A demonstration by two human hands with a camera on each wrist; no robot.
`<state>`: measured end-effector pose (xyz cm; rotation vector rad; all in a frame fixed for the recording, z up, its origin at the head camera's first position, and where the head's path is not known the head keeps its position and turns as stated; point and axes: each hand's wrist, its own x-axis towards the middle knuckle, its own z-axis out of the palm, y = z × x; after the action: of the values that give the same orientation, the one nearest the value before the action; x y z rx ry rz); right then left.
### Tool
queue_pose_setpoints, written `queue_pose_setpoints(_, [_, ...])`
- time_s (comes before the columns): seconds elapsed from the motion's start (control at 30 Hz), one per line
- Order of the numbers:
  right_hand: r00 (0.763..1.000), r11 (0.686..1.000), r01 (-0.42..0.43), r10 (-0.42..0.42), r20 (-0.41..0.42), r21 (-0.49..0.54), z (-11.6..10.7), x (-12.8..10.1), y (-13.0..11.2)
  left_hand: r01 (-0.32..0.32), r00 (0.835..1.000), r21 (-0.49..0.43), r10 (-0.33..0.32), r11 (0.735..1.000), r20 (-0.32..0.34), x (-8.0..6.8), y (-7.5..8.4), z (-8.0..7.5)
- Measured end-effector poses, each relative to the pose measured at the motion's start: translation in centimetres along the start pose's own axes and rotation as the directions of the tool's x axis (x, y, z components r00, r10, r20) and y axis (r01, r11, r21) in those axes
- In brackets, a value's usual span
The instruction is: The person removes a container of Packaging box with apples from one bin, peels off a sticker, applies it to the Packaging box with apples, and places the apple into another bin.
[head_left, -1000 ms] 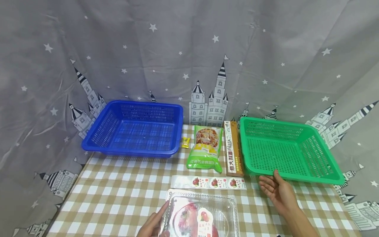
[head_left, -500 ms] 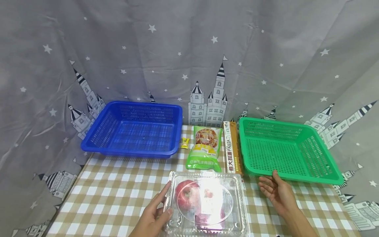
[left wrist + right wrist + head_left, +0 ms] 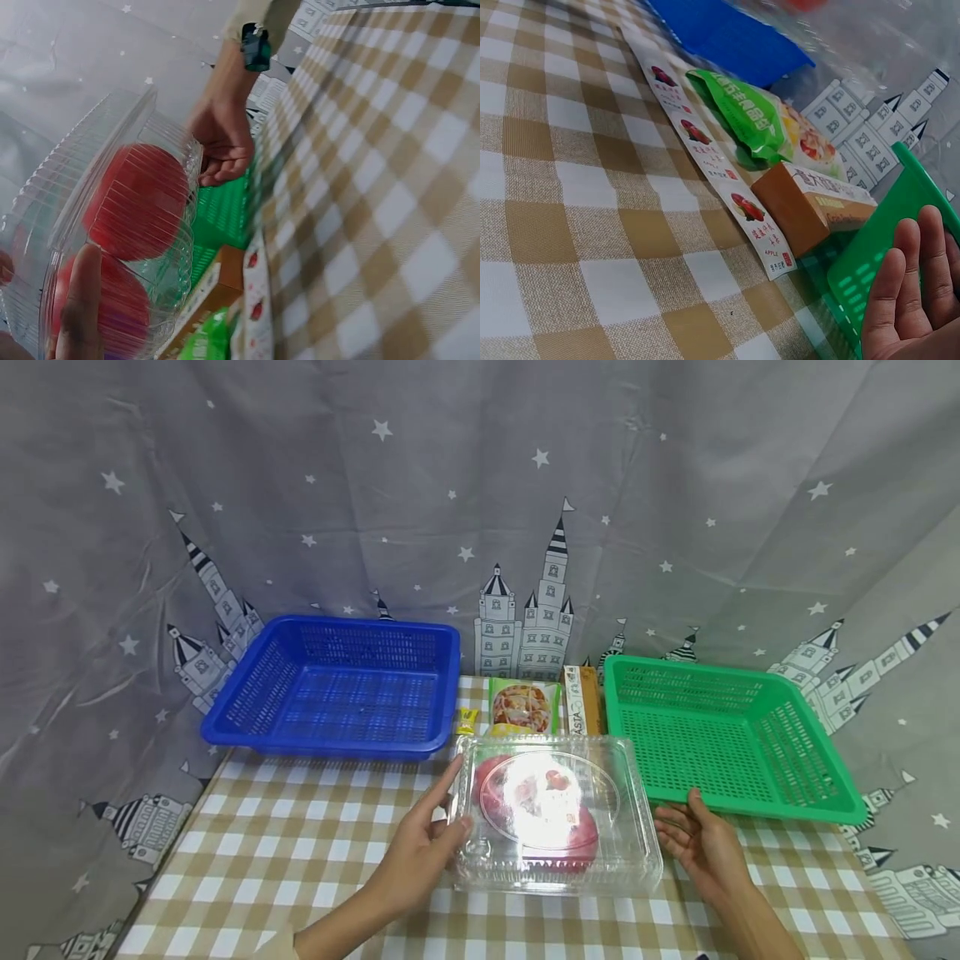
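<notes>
My left hand (image 3: 420, 852) grips the left side of a clear plastic clamshell box (image 3: 630, 852), which is lifted off the table and tilted. Inside are red apples (image 3: 139, 199); two show through the plastic, and a label on the lid is washed out by glare. My right hand (image 3: 705, 852) is at the front rim of the green basket (image 3: 750, 806), its fingers loosely bent and holding nothing that I can see. The right wrist view shows those fingers (image 3: 907, 277) in front of the basket's wall; whether they touch it, I cannot tell.
A blue basket (image 3: 330, 747) stands at the back left. Between the baskets lie a small yellow packet (image 3: 467, 721), a green food bag (image 3: 522, 706) and a pasta box (image 3: 583, 702). A strip of apple stickers (image 3: 705, 150) lies on the checked tablecloth (image 3: 300, 852).
My left hand has raised the clamshell box and moved it forward and to the right, so it now covers the sticker strip in the head view. My right hand has stayed by the green basket.
</notes>
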<state>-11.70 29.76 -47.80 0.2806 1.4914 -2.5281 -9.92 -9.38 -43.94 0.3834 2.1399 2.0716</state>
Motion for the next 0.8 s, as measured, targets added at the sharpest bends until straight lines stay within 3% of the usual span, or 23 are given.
queue_pose_setpoints(0.17, [1.0,1.0,0.025,-0.024,0.013,-0.014,0.0,0.1,0.2,-0.059,0.998,0.03,0.059,0.998,-0.015,2.3,0.3,0.7])
queue_pose_setpoints(0.4, [0.998,1.0,0.012,-0.011,-0.065,0.01,0.1,0.2,0.1,-0.106,0.994,0.021,0.106,0.994,-0.003,5.2,1.1,2.3])
queue_pose_setpoints(0.63, [0.988,0.999,-0.006,-0.001,-0.154,-0.048,0.4,0.3,0.1,-0.125,0.992,0.023,0.125,0.992,0.024,6.9,4.3,4.9])
queue_pose_setpoints(0.8, [0.993,0.999,0.033,-0.037,-0.108,-0.037,0.2,0.4,0.3,-0.137,0.991,0.062,0.136,0.989,0.022,8.2,5.7,7.1])
